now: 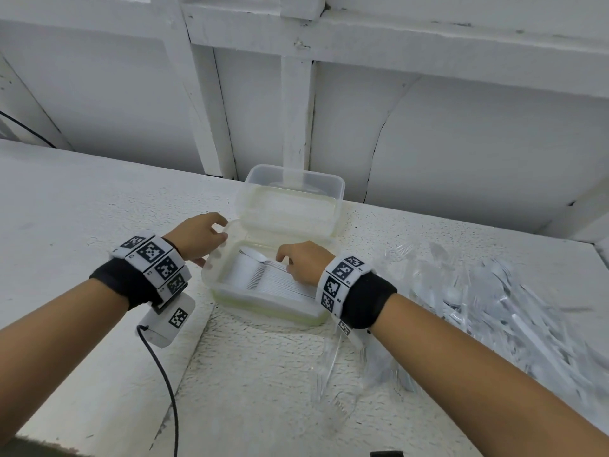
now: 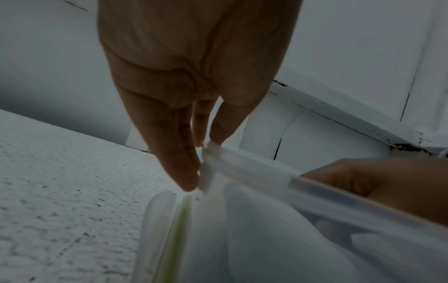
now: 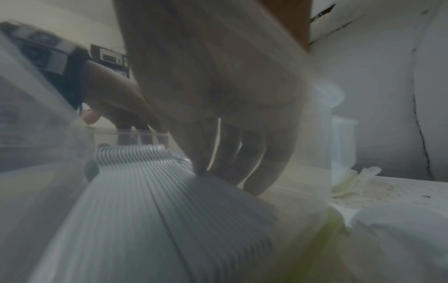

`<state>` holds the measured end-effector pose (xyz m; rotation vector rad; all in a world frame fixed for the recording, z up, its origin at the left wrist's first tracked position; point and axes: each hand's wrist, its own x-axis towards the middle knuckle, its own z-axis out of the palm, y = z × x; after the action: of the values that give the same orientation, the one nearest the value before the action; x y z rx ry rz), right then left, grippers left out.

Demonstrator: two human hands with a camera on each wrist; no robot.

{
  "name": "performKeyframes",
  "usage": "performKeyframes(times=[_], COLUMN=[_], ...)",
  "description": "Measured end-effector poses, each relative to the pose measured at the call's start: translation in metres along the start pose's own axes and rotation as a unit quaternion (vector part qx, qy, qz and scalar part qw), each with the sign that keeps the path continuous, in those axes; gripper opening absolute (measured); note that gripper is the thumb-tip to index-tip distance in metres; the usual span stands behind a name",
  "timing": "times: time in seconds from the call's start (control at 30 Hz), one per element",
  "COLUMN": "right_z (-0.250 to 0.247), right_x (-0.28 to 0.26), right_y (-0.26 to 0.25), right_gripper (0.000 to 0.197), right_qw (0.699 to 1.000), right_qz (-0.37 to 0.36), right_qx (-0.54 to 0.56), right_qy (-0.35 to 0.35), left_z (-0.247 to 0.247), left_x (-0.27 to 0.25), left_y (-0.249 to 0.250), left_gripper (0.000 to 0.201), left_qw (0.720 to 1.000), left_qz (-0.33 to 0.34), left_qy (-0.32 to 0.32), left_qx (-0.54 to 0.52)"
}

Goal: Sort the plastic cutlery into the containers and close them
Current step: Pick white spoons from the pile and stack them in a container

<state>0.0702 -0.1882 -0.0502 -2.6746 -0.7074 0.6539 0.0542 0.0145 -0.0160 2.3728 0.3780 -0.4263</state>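
Sorting is partway: right hand fingers press, straight, on stacked white plastic spoons in the clear plastic container; left hand pinches its rim; loose clear plastic cutlery lies well right, lids unclosed.

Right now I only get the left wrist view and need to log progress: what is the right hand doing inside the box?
Observer: The right hand presses its fingertips on a neat row of stacked white spoons in the box.
Operator: Any cutlery left outside?
Observer: Yes, a loose pile lies on the table, right of the box.
Operator: A second container?
Observer: One open box stands behind, holding no cutlery that I can see.
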Motion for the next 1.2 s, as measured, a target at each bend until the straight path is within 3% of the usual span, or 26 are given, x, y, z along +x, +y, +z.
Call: performKeyframes(times=[0.2,0.5,0.73,0.9,1.07,1.2], right_z=[-0.002,0.006,-0.001,0.000,-0.013,-0.034], right_x=[0.000,0.004,0.003,0.002,-0.012,-0.049], right_y=[-0.001,-0.001,-0.001,0.000,-0.001,0.007], right_gripper=[0.032,0.034,0.038,0.037,0.036,0.036], right_qw=[1.000,1.000,0.998,0.999,0.999,0.993], right_qz=[-0.015,-0.009,-0.017,-0.027,-0.044,-0.064], right_qx=[-0.020,0.024,0.052,0.017,0.018,0.036], right_qy=[-0.010,0.002,-0.025,-0.017,0.027,0.089], left_z=[0.000,0.000,0.000,0.000,-0.005,-0.005], left_x=[-0.001,-0.003,-0.002,-0.002,-0.006,-0.026], left_y=[0.001,0.003,0.001,0.002,0.005,0.018], left_gripper=[0.025,0.024,0.022,0.022,0.032,0.029], left_qw=[0.999,0.998,0.998,0.998,0.997,0.978], left_qz=[-0.016,-0.020,-0.016,-0.013,0.022,0.111], left_qy=[-0.004,-0.005,-0.002,0.002,0.053,0.151], left_qx=[-0.049,-0.056,-0.059,-0.054,0.041,0.092])
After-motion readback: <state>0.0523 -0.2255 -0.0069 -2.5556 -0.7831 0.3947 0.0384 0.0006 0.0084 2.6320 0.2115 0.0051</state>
